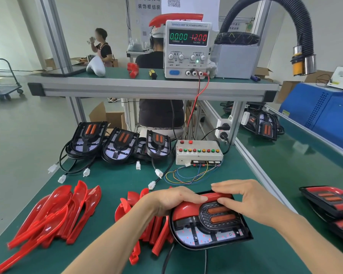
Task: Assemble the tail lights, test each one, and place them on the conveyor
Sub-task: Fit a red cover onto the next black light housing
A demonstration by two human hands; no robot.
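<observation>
- Tail light is lying on the green bench, under both hands; its cable is running off the bottom edge, cut off.
- Left hand is curling over the red lens cover at the unit's left shoulder, gripping it; fingertips partly hidden.
- Right hand is pressing near-straight fingers on the cover's top edge.
- Left of the hands, loose red covers are lying in heaps.
- Beyond the hands, the test box is sitting; button labels unreadable.
- Farther left, three uncovered units are leaning.
- Farthest, the power supply is showing 12.00.
</observation>
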